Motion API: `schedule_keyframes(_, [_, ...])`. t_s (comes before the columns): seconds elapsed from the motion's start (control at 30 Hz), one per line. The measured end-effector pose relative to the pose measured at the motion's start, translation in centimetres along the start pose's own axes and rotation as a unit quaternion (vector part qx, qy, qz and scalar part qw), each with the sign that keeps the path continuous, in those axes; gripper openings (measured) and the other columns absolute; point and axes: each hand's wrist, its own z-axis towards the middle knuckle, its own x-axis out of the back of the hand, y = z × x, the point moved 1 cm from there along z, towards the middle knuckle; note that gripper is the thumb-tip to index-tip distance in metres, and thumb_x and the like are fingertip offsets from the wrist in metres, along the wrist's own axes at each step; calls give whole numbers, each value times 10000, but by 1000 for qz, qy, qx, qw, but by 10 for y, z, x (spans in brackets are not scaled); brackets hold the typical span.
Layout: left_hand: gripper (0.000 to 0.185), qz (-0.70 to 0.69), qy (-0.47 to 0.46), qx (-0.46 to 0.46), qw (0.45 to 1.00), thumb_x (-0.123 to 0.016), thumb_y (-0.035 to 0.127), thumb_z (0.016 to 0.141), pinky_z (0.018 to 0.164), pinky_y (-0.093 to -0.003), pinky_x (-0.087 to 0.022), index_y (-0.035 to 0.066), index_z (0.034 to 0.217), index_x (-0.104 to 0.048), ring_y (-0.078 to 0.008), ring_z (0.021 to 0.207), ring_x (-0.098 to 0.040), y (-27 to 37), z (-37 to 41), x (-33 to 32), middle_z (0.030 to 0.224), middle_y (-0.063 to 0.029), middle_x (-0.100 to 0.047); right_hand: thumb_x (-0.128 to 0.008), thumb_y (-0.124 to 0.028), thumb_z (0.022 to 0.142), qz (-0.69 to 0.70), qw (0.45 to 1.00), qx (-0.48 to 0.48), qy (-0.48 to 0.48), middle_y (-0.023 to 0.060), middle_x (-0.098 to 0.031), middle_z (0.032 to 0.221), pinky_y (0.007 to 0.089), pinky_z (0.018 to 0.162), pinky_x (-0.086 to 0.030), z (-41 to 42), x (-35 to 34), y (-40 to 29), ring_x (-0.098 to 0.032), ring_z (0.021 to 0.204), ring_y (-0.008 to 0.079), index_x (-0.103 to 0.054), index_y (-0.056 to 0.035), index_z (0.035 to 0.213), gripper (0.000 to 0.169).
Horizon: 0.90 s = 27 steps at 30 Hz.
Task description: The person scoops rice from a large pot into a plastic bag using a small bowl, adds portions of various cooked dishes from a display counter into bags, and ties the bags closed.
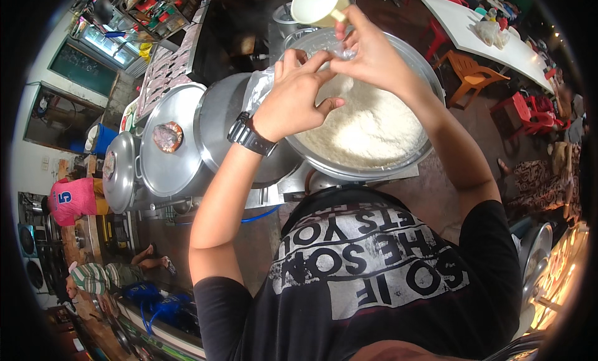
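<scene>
A wide metal pot [299, 148] full of white, grated or cooked grain-like food [373, 127] stands before me. Over its left part is my left hand [303, 90], wearing a black wristwatch; its fingertips pinch a clear plastic bag [259, 87]. My right hand [369, 52] meets it above the food, its lower fingers on the gathered plastic [345, 53]. The same right hand holds a pale yellow plastic dipper or cup [320, 6] by its handle, over the pot's far rim. Part of the bag is hidden behind my left hand.
Left of the pot stand a dark round lid or pan [224, 122] and large pots with metal lids [175, 174]. Smaller metal pots [284, 17] are beyond. An orange plastic chair [472, 78] and a white table [467, 34] are at right. Two people are at far left, others at right.
</scene>
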Motion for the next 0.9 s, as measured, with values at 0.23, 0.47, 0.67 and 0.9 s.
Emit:
schedule_keyframes(0.23, [375,-203,-66,89,973,-674,270,862,964,-377,-340,73,1181,-676,-239,1078,-460,-42,-18,-19,1262,-19,-545,-647,67,714,249,951,-150,-105,54,-466,1022,260,668,-476,1,-43,65,-581,830,121,-380,-40,1196,561])
schedule_keyframes(0.47, [587,-869,91,133,468,-562,112,891,916,-348,-454,41,1443,-375,-252,1113,-536,-58,-31,-3,1438,-73,-442,-684,-2,749,343,933,-111,-14,71,-485,1050,318,850,-500,-9,-27,47,-580,1028,201,-400,-65,1125,475])
schedule_keyframes(0.67, [556,-882,216,100,405,-464,-70,873,1014,-425,-450,6,1403,-314,-347,1230,-503,-27,-4,34,1376,-173,-471,-749,12,757,403,914,-33,33,71,-460,1069,319,759,-555,-29,-43,-19,-585,1018,203,-357,-79,1097,527])
schedule_keyframes(0.9, [459,-847,282,159,422,-512,427,976,929,-399,-454,38,1220,-493,-247,1066,-551,-52,-33,-9,1177,-105,-559,-696,132,744,386,884,-61,256,87,-407,1024,283,550,-581,-12,-26,-9,-572,960,197,-341,-48,1000,473])
